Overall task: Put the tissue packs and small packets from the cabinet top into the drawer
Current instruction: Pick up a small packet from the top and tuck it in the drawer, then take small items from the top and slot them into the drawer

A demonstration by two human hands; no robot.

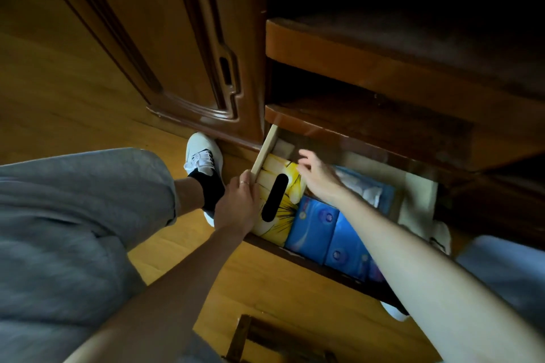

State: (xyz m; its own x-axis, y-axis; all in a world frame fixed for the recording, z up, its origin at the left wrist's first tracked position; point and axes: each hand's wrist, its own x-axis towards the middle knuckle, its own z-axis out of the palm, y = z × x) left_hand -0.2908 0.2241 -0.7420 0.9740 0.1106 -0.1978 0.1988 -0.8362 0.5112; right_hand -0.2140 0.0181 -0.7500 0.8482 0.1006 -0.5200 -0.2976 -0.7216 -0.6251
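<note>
Left hand (pixel 236 203) grips the open drawer's (pixel 265 150) side wall | right hand (pixel 317 174), fingers spread, empty, reaches over yellow tissue box (pixel 277 168)

Dim room: yellowish wood floor (pixel 59 103), dark carved cabinet door (pixel 165 38), perhaps bare shelves (pixel 368 68) beside

Bare forearms, grey trousers (pixel 73 230), black sock (pixel 208 188), white sneaker (pixel 203 153), thin ring (pixel 242 183) on the left hand (pixel 236 206)

text: none readable | blue tissue packs (pixel 312 233): print blurred
</note>
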